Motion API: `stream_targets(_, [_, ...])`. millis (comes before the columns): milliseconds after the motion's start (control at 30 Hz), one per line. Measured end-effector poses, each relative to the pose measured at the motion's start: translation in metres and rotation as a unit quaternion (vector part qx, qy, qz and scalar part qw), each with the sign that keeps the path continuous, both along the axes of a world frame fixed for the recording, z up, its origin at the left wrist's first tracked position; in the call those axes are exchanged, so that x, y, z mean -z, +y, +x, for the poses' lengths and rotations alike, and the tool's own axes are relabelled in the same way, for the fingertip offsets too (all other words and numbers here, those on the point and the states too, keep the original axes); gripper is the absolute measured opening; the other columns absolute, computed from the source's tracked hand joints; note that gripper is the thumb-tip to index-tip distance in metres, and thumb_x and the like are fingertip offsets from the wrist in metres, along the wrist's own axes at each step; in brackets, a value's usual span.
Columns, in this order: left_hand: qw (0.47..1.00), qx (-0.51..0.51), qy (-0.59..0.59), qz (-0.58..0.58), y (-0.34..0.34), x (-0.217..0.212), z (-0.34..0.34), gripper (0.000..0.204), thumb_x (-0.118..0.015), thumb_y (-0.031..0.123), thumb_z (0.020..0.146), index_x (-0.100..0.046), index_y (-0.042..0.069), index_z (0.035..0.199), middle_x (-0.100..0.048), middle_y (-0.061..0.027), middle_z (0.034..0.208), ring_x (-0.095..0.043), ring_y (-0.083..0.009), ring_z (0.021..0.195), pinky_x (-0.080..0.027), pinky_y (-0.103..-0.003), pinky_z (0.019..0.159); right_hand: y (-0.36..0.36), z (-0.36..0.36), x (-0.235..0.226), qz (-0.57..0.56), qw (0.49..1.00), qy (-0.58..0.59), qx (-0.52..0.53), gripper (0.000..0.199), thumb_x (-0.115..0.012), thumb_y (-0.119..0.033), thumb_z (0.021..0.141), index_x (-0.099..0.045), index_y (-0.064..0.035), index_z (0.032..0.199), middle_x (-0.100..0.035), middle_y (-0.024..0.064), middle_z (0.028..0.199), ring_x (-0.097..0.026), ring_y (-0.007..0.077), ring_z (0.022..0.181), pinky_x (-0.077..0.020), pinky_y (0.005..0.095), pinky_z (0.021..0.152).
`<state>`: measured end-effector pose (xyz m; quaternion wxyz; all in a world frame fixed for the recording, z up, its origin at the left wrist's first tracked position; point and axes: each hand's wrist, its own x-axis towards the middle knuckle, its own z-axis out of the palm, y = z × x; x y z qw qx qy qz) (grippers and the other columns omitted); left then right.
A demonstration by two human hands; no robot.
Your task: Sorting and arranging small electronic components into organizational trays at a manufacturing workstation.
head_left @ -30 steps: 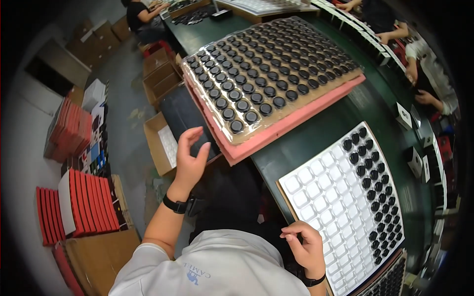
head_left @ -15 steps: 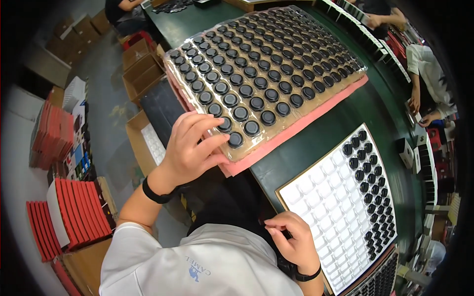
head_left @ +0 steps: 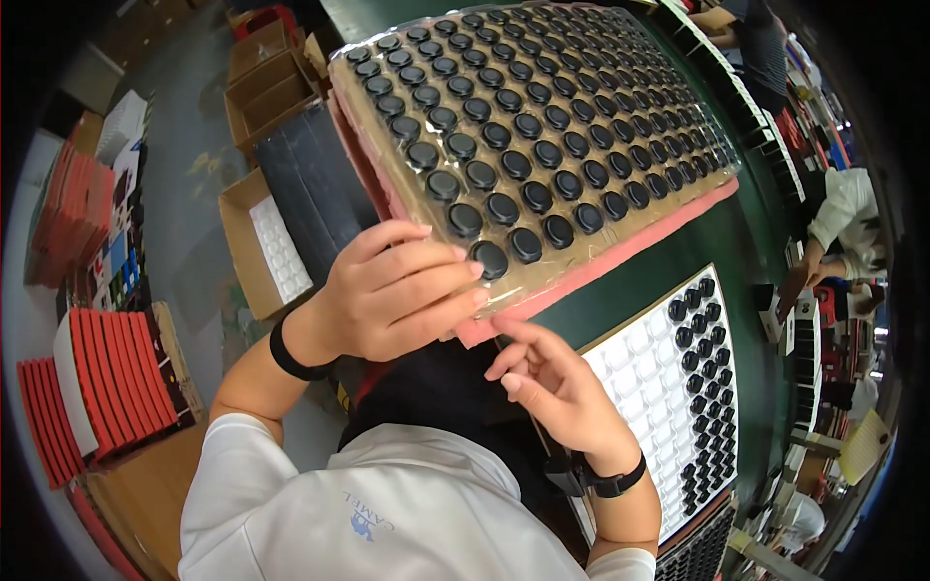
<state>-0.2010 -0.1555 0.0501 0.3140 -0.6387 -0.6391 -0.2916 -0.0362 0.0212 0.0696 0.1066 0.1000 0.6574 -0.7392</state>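
Note:
A clear plastic tray full of black round caps lies over brown cardboard and a pink foam sheet. At its near-left corner my left hand lays its fingers over the rim beside the corner cap. The thumb is hidden below, and the hand looks closed on that corner. My right hand is just nearer to me, its fingers loosely bent and apart with nothing in them. Its index fingertip reaches the foam's corner.
On the green table right of me lies a white tray with black pieces along its right side. Cardboard boxes and a dark box stand left. Red stacks line the far left. Other people work at the right.
My left hand has moved right, its fingers now farther over the tray's corner. My right hand has risen from the white tray's edge to the foam corner. The view has shifted a little.

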Motion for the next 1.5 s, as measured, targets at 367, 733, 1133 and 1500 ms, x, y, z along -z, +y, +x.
stream_targets(367, [1.0, -0.012, -0.02, 0.004, 0.002, 0.004, 0.001, 0.018, -0.058, 0.023, 0.083, -0.065, 0.012, 0.096, -0.065, -0.0025, 0.1, -0.06, -0.0185, 0.093, -0.048, -0.034, 0.08, -0.003, -0.035, 0.008, 0.58, 0.749, 0.32, -0.019, 0.018, -0.068, -0.003, 0.074, -0.064, -0.0069, 0.091, -0.058, 0.0078, 0.068, -0.055, 0.0238, 0.055, -0.0434, 0.0312, 0.049])
stream_targets(733, [0.997, -0.007, -0.071, 0.014, -0.002, 0.008, 0.01, 0.018, -0.065, 0.01, 0.072, -0.065, 0.008, 0.09, -0.065, -0.0079, 0.1, -0.06, -0.0227, 0.093, -0.048, -0.037, 0.08, -0.011, -0.039, 0.014, 0.589, 0.698, 0.406, 0.036, 0.021, -0.073, -0.003, 0.065, -0.063, -0.0047, 0.083, -0.052, 0.0039, 0.056, -0.053, 0.021, 0.048, -0.0403, 0.0307, 0.045])
stream_targets(1133, [0.783, -0.003, -0.59, 0.197, -0.014, 0.021, 0.017, 0.028, -0.056, 0.016, 0.09, -0.053, 0.003, 0.115, -0.057, -0.0135, 0.111, -0.06, -0.0233, 0.097, -0.05, -0.035, 0.082, -0.006, -0.052, 0.002, 0.535, 0.681, 0.489, 0.103, 0.021, -0.071, 0.01, 0.066, -0.063, 0.0019, 0.083, -0.055, 0.0069, 0.058, -0.051, 0.0192, 0.046, -0.0398, 0.028, 0.045])
stream_targets(1500, [0.383, 0.324, -0.848, 0.168, 0.013, -0.02, -0.004, 0.042, -0.048, 0.022, 0.094, -0.04, -0.003, 0.127, -0.053, -0.0195, 0.123, -0.056, -0.0295, 0.109, -0.046, -0.042, 0.094, -0.005, -0.052, -0.007, 0.517, 0.7, 0.475, 0.13, 0.019, -0.068, 0.011, 0.069, -0.064, 0.0039, 0.086, -0.056, 0.0077, 0.059, -0.05, 0.0184, 0.045, -0.0392, 0.0272, 0.045])
